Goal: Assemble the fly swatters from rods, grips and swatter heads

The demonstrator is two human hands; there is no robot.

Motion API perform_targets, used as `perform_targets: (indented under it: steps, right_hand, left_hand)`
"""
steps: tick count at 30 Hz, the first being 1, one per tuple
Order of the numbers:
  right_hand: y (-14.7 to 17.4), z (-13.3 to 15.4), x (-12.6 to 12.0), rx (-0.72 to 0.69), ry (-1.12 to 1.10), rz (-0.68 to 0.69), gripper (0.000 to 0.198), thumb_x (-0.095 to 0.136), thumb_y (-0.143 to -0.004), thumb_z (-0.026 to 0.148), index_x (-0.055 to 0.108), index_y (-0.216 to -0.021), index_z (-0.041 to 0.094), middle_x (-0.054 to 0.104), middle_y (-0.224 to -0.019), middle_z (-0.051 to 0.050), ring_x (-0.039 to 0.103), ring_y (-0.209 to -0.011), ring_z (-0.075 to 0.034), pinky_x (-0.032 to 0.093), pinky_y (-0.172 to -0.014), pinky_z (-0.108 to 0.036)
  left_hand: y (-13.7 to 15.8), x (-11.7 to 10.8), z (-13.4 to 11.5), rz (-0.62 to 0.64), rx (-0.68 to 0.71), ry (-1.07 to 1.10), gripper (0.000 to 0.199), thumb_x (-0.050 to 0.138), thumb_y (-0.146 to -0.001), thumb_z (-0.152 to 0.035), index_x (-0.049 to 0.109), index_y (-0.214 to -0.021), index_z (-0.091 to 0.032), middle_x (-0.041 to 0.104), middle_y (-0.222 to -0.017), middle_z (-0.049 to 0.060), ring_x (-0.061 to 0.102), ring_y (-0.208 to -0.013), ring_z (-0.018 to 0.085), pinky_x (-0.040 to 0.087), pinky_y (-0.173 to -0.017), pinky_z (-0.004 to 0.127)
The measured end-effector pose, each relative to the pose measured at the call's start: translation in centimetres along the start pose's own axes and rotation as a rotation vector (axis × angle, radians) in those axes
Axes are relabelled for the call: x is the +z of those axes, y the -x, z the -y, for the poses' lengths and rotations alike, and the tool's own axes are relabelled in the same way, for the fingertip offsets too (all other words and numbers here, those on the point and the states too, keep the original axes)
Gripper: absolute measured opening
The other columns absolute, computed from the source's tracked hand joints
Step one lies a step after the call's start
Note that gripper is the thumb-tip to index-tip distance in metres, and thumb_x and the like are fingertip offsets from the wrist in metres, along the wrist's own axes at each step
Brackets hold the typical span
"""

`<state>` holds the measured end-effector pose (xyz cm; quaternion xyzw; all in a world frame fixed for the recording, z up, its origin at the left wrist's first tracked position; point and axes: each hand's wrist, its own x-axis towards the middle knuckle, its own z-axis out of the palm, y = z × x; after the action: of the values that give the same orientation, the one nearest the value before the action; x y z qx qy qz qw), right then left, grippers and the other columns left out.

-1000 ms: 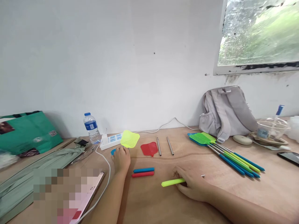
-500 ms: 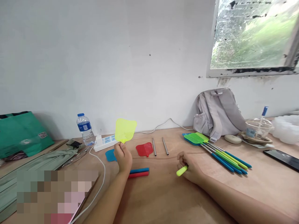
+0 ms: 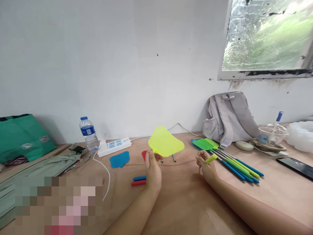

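My left hand [image 3: 154,171] is closed on the lower end of a yellow fly swatter head [image 3: 166,142], which is tilted to the right above the table. To the right, my right hand [image 3: 206,168] grips a yellow-green handle [image 3: 211,159]; one end of it sticks up past the fingers. A blue swatter head [image 3: 119,159] lies left of my left hand. The red swatter head [image 3: 143,154] is mostly hidden behind that hand and the yellow head. A blue handle [image 3: 139,178] and a red handle [image 3: 138,183] lie beside my left wrist. Metal tubes [image 3: 174,158] show partly behind the yellow head.
Several assembled fly swatters [image 3: 234,163] are piled at right. Behind them stand a grey backpack [image 3: 230,120] and a clear basket [image 3: 272,133]; a phone [image 3: 299,166] lies further right. At left are a power strip [image 3: 114,147], water bottle [image 3: 88,133] and green bag [image 3: 26,138].
My left hand has carried the yellow swatter head rightward and tipped it over to the right. My right hand has shifted slightly right and up, turning the handle so its end points up and right.
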<state>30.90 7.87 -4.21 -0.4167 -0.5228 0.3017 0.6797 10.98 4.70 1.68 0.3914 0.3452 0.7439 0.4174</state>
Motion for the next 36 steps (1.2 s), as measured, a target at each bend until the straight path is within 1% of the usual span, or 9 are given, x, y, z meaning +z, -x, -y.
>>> perform_targets:
  steps: [3, 6, 10, 12, 15, 18, 25, 31, 36]
  right_hand:
    - [-0.3, 0.0, -0.1, 0.071, -0.08, -0.051, 0.011, 0.05, -0.071, 0.025, 0.04, -0.067, 0.022, 0.031, -0.047, 0.009, 0.029, -0.04, -0.008, 0.022, -0.037, -0.021]
    - [-0.7, -0.2, -0.5, 0.117, -0.152, -0.108, 0.016, 0.048, -0.071, 0.025, 0.036, -0.06, 0.022, 0.031, -0.045, 0.009, 0.029, -0.038, -0.008, 0.023, -0.035, -0.021]
    - [-1.4, -1.0, -1.1, 0.134, -0.226, -0.196, 0.019, 0.047, -0.069, 0.027, 0.036, -0.055, 0.021, 0.033, -0.045, 0.007, 0.033, -0.04, -0.008, 0.026, -0.037, -0.021]
    - [-1.8, -1.4, -1.5, 0.143, -0.254, -0.232, 0.018, 0.045, -0.069, 0.028, 0.036, -0.055, 0.021, 0.034, -0.044, 0.007, 0.035, -0.04, -0.009, 0.029, -0.038, -0.022]
    - [-2.1, -1.7, -1.9, 0.166, -0.291, -0.238, 0.017, 0.043, -0.068, 0.03, 0.037, -0.055, 0.022, 0.034, -0.045, 0.006, 0.036, -0.041, -0.01, 0.033, -0.041, -0.023]
    - [-2.0, -1.5, -1.9, 0.197, -0.324, -0.186, 0.016, 0.042, -0.068, 0.033, 0.038, -0.057, 0.023, 0.037, -0.048, 0.004, 0.039, -0.043, -0.012, 0.037, -0.044, -0.026]
    - [0.3, 0.5, 0.2, 0.368, -0.386, 0.168, 0.022, 0.039, -0.073, 0.041, 0.043, -0.062, 0.022, 0.041, -0.048, 0.004, 0.038, -0.038, -0.012, 0.032, -0.038, -0.026]
    - [1.4, 1.2, 1.4, 0.527, -0.364, 0.409, 0.026, 0.042, -0.072, 0.036, 0.042, -0.051, 0.02, 0.035, -0.033, 0.005, 0.03, -0.029, -0.009, 0.022, -0.031, -0.021]
    - [1.4, 0.9, 1.3, 0.566, -0.344, 0.451, 0.03, 0.04, -0.071, 0.035, 0.041, -0.045, 0.02, 0.033, -0.029, 0.006, 0.024, -0.026, -0.007, 0.018, -0.03, -0.021]
  left_hand:
    - [1.1, 0.6, 0.9, 0.021, -0.181, 0.165, 0.027, 0.051, -0.076, -0.046, 0.051, -0.081, -0.019, 0.06, -0.079, 0.001, 0.057, -0.075, 0.014, 0.042, -0.07, 0.026]
    - [2.0, 0.5, 1.9, 0.026, -0.36, 0.118, 0.031, 0.06, -0.069, -0.047, 0.053, -0.079, -0.018, 0.057, -0.076, -0.001, 0.055, -0.076, 0.014, 0.041, -0.069, 0.024]
    - [3.2, 0.0, 2.8, 0.303, -0.608, -0.022, 0.037, 0.063, -0.063, -0.049, 0.053, -0.077, -0.017, 0.052, -0.067, -0.003, 0.05, -0.063, 0.011, 0.037, -0.06, 0.022]
    - [3.6, -0.1, 2.7, 0.482, -0.66, -0.131, 0.036, 0.06, -0.065, -0.051, 0.051, -0.073, -0.017, 0.046, -0.061, -0.005, 0.043, -0.054, 0.009, 0.033, -0.054, 0.02]
    - [3.9, -0.3, 2.2, 0.751, -0.606, -0.34, 0.036, 0.049, -0.073, -0.054, 0.047, -0.069, -0.018, 0.039, -0.057, -0.006, 0.034, -0.049, 0.007, 0.028, -0.049, 0.02]
    - [4.0, -0.4, 1.6, 0.884, -0.469, -0.488, 0.038, 0.038, -0.079, -0.055, 0.043, -0.069, -0.019, 0.035, -0.058, -0.006, 0.032, -0.051, 0.008, 0.028, -0.05, 0.02]
    - [4.2, -0.8, 1.4, 0.921, -0.088, -0.941, 0.039, 0.051, -0.072, -0.057, 0.045, -0.076, -0.019, 0.042, -0.065, -0.006, 0.04, -0.062, 0.011, 0.028, -0.056, 0.022]
    - [4.5, -0.7, 1.9, 0.875, -0.033, -1.135, 0.047, 0.057, -0.063, -0.062, 0.051, -0.079, -0.018, 0.053, -0.074, -0.001, 0.047, -0.067, 0.015, 0.028, -0.055, 0.024]
    - [4.4, -0.7, 1.9, 0.869, -0.056, -1.158, 0.049, 0.057, -0.061, -0.065, 0.05, -0.077, -0.019, 0.052, -0.069, -0.002, 0.046, -0.064, 0.014, 0.026, -0.053, 0.023]
